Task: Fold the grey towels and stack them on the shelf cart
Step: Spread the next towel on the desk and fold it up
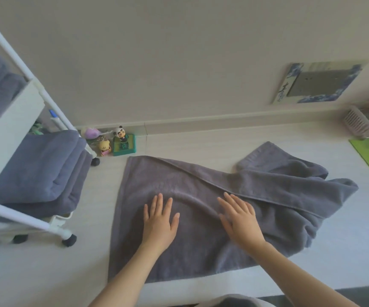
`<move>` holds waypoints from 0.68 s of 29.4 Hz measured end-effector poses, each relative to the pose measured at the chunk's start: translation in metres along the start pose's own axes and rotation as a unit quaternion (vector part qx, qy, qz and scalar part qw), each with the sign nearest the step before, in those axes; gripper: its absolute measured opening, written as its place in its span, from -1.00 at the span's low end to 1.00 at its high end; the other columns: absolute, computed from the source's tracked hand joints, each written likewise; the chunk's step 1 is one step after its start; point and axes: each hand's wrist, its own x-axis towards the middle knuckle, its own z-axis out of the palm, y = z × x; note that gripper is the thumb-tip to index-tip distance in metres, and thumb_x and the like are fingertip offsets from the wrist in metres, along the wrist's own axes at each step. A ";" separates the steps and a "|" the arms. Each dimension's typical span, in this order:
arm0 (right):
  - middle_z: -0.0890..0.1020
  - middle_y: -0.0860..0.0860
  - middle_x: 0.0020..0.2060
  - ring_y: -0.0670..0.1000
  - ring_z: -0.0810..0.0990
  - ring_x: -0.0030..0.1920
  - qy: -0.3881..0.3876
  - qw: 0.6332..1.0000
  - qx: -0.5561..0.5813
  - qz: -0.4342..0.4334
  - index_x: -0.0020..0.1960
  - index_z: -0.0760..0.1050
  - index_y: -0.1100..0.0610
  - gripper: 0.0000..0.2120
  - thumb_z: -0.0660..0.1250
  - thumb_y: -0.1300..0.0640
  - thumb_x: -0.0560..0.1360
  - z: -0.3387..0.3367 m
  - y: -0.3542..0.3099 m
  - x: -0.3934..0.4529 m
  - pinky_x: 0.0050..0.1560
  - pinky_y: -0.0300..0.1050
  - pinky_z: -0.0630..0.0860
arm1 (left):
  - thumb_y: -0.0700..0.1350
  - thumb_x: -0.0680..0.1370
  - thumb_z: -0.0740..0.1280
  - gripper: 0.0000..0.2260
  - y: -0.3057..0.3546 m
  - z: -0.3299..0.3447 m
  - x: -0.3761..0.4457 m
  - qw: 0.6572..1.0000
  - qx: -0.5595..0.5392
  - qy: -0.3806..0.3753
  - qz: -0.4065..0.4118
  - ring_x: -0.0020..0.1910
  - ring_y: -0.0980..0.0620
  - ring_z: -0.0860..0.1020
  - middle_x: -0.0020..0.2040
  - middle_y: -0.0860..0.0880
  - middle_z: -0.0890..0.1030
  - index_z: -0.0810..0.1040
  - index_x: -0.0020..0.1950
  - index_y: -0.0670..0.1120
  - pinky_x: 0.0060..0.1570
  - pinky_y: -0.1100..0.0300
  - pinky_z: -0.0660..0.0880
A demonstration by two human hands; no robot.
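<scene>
Looks like the smoothing step: both hands lie flat with fingers straight on the grey towel, left hand and right hand side by side near its middle, pressing rather than gripping anything. The towel is spread on the pale surface, its left part fairly flat, its right part lying over itself and bunched up. I'd guess the next move is pulling that rumpled right side straight, then bringing one end over for a fold, which needs the edges lined up first.

The shelf cart stands to the left with folded towels already on its lower shelf. More grey cloth sits on a higher shelf, but that's cut off by the frame, so no idea how many. The towel's right edge is hard to trace among the folds.
</scene>
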 end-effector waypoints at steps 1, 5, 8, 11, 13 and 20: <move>0.53 0.06 0.28 0.12 0.49 0.26 0.014 1.000 0.006 0.014 0.29 0.49 0.05 -0.56 0.09 -0.08 0.52 -0.006 0.009 -0.003 0.26 -0.04 0.25 | 0.27 0.41 -0.40 -0.22 0.012 -0.002 0.002 1.000 -0.007 0.006 0.018 0.54 -0.01 -0.19 0.57 -0.09 -0.11 0.01 0.56 -0.01 0.44 -0.01 -0.30; 0.53 0.04 0.27 0.10 0.44 0.24 0.053 0.995 0.010 0.079 0.27 0.50 0.03 -0.55 0.07 -0.13 0.52 -0.032 0.050 -0.016 0.24 0.06 0.34 | 0.27 0.42 -0.35 -0.23 0.069 -0.006 0.018 0.995 -0.045 0.013 0.083 0.55 0.00 -0.14 0.57 -0.09 -0.07 0.07 0.55 -0.01 0.47 -0.01 -0.22; 0.54 0.04 0.25 0.09 0.39 0.23 0.069 0.990 -0.004 0.122 0.26 0.51 0.02 -0.54 0.08 -0.16 0.50 -0.048 0.084 -0.027 0.26 0.06 0.27 | 0.27 0.45 -0.30 -0.25 0.113 -0.004 0.030 0.991 -0.056 0.006 0.123 0.55 -0.02 -0.07 0.57 -0.11 0.02 0.16 0.53 -0.04 0.47 -0.02 -0.14; 0.56 0.05 0.21 0.08 0.36 0.21 0.067 0.984 -0.020 0.166 0.23 0.53 0.01 -0.52 0.08 -0.20 0.48 -0.065 0.121 -0.034 0.28 0.00 0.14 | 0.22 0.52 -0.11 -0.39 0.158 0.000 0.042 0.981 -0.081 0.020 0.175 0.48 -0.05 0.23 0.47 -0.12 0.31 0.41 0.40 -0.05 0.42 -0.08 0.12; 0.58 0.03 0.17 0.07 0.36 0.21 0.068 0.982 -0.018 0.177 0.20 0.55 -0.01 -0.52 0.09 -0.23 0.47 -0.071 0.138 -0.035 0.27 -0.04 0.13 | 0.17 0.53 0.08 -0.55 0.182 0.004 0.048 0.966 -0.112 0.054 0.226 0.30 0.00 0.44 0.27 -0.07 0.55 0.58 0.21 -0.02 0.25 -0.09 0.38; 0.53 0.02 0.25 0.02 0.33 0.26 0.105 0.982 0.025 0.157 0.23 0.52 -0.01 -0.51 0.15 -0.24 0.45 -0.098 0.212 -0.038 0.24 -0.09 0.16 | 0.29 0.48 0.10 -0.45 0.297 0.020 0.065 0.935 -0.162 0.025 0.316 0.44 0.04 0.25 0.44 0.01 0.35 0.43 0.38 0.05 0.40 0.13 0.05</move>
